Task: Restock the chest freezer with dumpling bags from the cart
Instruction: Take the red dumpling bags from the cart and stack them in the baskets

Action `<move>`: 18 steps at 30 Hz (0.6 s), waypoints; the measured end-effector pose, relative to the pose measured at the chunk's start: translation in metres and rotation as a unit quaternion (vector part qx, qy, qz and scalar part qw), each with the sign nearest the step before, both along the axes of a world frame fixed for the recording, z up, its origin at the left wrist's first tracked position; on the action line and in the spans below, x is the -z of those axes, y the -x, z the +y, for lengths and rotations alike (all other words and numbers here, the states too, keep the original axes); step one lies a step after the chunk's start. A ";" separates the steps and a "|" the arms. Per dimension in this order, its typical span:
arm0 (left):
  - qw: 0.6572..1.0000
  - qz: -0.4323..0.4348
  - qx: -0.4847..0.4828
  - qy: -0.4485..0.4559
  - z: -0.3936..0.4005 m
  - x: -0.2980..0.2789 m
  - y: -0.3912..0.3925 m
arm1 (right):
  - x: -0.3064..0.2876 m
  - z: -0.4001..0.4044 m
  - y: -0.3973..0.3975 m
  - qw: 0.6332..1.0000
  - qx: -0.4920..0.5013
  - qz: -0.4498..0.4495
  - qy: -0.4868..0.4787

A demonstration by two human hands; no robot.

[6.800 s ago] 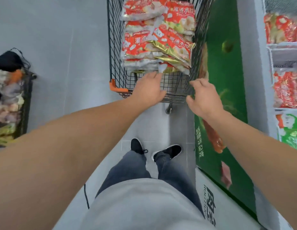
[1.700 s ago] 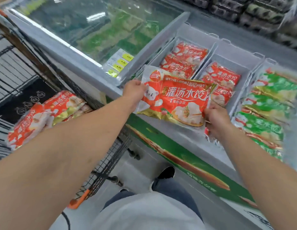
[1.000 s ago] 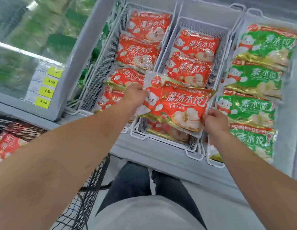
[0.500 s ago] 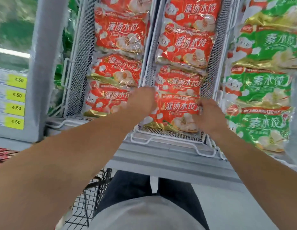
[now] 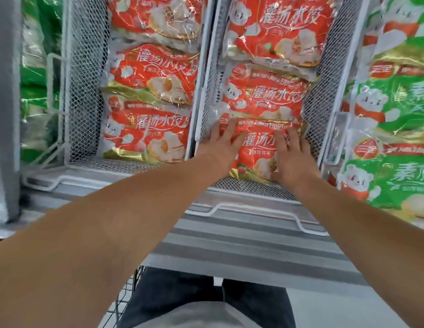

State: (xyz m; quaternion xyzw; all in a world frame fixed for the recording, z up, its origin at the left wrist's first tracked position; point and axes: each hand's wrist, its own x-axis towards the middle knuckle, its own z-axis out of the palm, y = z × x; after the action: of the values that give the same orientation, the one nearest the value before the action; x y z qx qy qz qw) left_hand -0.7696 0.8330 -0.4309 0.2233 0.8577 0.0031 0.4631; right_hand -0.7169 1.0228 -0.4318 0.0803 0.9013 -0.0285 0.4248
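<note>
Both bare forearms reach forward and down into the white wire-mesh middle basket (image 5: 324,74) of the chest freezer. The left hand (image 5: 224,147) lies palm-down on the left part of the red-and-gold plastic dumpling bag (image 5: 256,152) at the near end of that basket, its fingers (image 5: 230,132) straight, spread and flat on the film. The right hand (image 5: 292,159) lies palm-down on the bag's right part, fingers likewise extended and pressing, curled round nothing. The bag lies flat, its far edge overlapping the next red dumpling bag (image 5: 263,98) in the same basket. Left of the middle basket, a second white mesh basket (image 5: 85,91) holds more red dumpling bags (image 5: 147,133). Right of it lie green dumpling bags (image 5: 395,147). Below the middle basket's near rim, a corner of black wire cart (image 5: 126,301) shows beside dark trousers.
</note>
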 end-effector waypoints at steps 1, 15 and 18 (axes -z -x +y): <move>1.000 -0.007 -0.003 0.000 0.001 0.000 0.000 | -0.001 0.001 0.000 1.000 -0.008 0.004 -0.004; 0.960 0.115 -0.222 -0.125 -0.009 -0.081 0.005 | -0.088 -0.005 0.027 0.984 -0.065 0.129 0.106; 0.932 0.166 -0.296 -0.131 -0.019 -0.113 -0.016 | -0.107 -0.012 0.023 0.977 -0.094 0.141 0.131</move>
State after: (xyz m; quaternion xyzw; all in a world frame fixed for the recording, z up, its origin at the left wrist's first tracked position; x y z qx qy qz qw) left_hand -0.7532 0.8144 -0.3175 0.0158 0.9413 0.2154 0.2592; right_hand -0.7397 1.0104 -0.3251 -0.0660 0.9440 -0.1168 0.3013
